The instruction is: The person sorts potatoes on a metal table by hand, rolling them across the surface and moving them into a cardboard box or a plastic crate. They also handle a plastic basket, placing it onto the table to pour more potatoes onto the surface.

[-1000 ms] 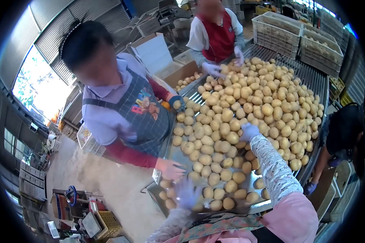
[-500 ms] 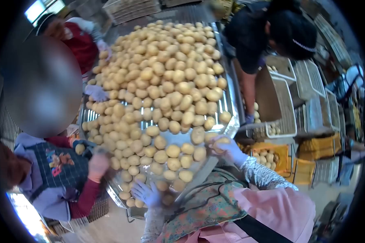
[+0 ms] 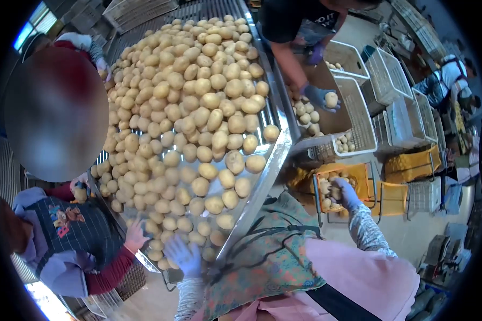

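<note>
My left hand, in a pale purple glove, lies with spread fingers against the potatoes at the near edge of the metal table. Nothing is gripped in it. Over on the right, my right hand, gloved alike, reaches over the orange-lined crate beside the table. Its fingers curl round a potato, just above other potatoes in that crate.
A co-worker's gloved hand holds a potato over a cardboard box at the upper right. Another person's hand is close to my left hand. White crates stand further right.
My right hand has moved from the table's edge to the orange-lined crate, still holding a potato. My left hand has shifted slightly left. The view has turned rightward, and the co-worker at right has raised a potato.
</note>
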Motion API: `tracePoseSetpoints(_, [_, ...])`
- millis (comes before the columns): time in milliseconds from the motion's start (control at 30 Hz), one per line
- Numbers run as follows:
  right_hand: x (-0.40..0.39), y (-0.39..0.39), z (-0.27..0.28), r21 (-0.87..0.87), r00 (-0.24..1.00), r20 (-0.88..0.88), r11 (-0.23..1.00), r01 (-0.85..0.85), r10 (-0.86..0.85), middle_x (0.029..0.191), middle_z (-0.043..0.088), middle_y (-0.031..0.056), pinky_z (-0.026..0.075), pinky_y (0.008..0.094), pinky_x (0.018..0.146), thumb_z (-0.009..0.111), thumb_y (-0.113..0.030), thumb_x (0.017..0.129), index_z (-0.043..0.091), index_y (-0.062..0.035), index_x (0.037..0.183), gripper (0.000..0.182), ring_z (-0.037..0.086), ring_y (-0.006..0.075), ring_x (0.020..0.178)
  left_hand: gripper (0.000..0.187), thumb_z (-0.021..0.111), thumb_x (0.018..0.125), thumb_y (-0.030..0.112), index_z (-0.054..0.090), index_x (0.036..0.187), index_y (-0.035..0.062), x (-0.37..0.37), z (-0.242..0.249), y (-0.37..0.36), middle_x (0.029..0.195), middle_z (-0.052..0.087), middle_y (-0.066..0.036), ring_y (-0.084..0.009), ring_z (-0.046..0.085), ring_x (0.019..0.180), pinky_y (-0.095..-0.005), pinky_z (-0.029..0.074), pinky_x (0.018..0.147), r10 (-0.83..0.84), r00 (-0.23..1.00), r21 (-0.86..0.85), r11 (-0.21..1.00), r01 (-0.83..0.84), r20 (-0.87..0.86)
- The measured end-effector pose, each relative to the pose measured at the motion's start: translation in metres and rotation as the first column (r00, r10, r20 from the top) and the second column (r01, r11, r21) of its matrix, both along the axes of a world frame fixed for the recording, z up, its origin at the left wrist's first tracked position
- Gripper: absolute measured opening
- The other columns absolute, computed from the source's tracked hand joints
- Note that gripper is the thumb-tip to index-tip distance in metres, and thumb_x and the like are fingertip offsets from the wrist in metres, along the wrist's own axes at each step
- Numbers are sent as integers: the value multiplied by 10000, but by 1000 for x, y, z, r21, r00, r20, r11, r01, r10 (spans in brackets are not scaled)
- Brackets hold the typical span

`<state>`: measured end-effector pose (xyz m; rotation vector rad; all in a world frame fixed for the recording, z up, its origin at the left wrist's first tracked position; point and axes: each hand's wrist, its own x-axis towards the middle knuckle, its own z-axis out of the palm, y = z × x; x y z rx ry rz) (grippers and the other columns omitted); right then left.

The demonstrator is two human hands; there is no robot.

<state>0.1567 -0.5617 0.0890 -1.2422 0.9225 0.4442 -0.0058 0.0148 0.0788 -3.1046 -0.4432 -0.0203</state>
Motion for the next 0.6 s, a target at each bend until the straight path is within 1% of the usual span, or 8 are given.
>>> tracePoseSetpoints(67, [-6, -38, -23, 58, 999, 50, 998, 5, -8, 910, 638, 16, 579, 330, 633, 658, -377, 931, 624, -186, 1051, 229, 649, 142, 772, 691, 543, 980, 408, 413, 1512, -14, -9, -14, 11, 1564, 374, -294, -485, 320, 1455, -607, 162, 1222, 190, 975, 8, 981, -192, 118])
tracePoseSetpoints(100, [0, -51, -38, -422, 961, -80, 864, -275, 266, 1019, 653, 55, 577, 336, 720, 660, -354, 935, 645, -128, 1125, 295, 660, 168, 881, 706, 534, 987, 408, 390, 1521, -31, -7, -26, 22, 1578, 352, -294, -480, 300, 1467, -583, 163, 1229, 284, 947, -30, 959, -283, 148])
tracePoseSetpoints(133, [8, -56, -51, -761, 850, -274, 439, -477, 450, 1127, 668, 94, 575, 343, 807, 662, -331, 940, 667, -70, 1198, 367, 670, 193, 990, 690, 546, 985, 424, 447, 1469, -59, 14, -18, 4, 1539, 398, -310, -479, 384, 1413, -570, 253, 1197, 315, 941, -124, 946, -300, 126])
tracePoseSetpoints(200, [25, -40, -56, -959, 543, -277, -264, -104, 793, 1252, 648, 152, 544, 372, 929, 663, -252, 940, 629, 0, 1303, 443, 657, 232, 1103, 733, 590, 926, 529, 524, 1377, -45, 55, -31, -18, 1464, 460, -318, -479, 453, 1327, -596, 333, 1136, 445, 887, -22, 892, -451, -121])
tracePoseSetpoints(233, [50, 1, -34, -964, 470, -262, -250, -90, 843, 1252, 648, 152, 544, 372, 929, 663, -252, 940, 629, 0, 1303, 443, 657, 232, 1103, 724, 608, 901, 553, 551, 1393, 25, 63, -7, -49, 1487, 430, -323, -478, 441, 1334, -642, 307, 1122, 363, 921, 100, 921, -378, 139])
tracePoseSetpoints(300, [74, 107, 33, -768, 316, 336, 452, -453, 887, 1262, 655, 176, 530, 390, 964, 691, -158, 896, 628, 19, 1300, 445, 662, 280, 1128, 653, 622, 901, 527, 591, 1405, 112, 71, -7, -71, 1497, 444, -294, -484, 444, 1339, -677, 302, 1099, 247, 952, 11, 967, -253, 179])
tracePoseSetpoints(433, [115, 221, 63, -986, -462, 168, 140, -95, 871, 1288, 647, 128, 454, 472, 1031, 733, -214, 785, 701, -149, 1216, 437, 597, 344, 1186, 636, 622, 930, 422, 510, 1497, 159, 3, 19, -50, 1570, 391, -209, -475, 322, 1449, -640, 221, 1159, 115, 989, -334, 939, -77, 96])
tracePoseSetpoints(600, [99, 310, 24, -1000, -759, -6, -18, -8, 651, 1488, 506, 127, 325, 617, 1117, 780, -445, 755, 705, -312, 1234, 503, 438, 417, 1364, 644, 634, 915, 420, 520, 1469, 113, -89, 15, -20, 1528, 439, -214, -460, 397, 1379, -608, 252, 1153, 220, 975, -196, 958, -207, 44])
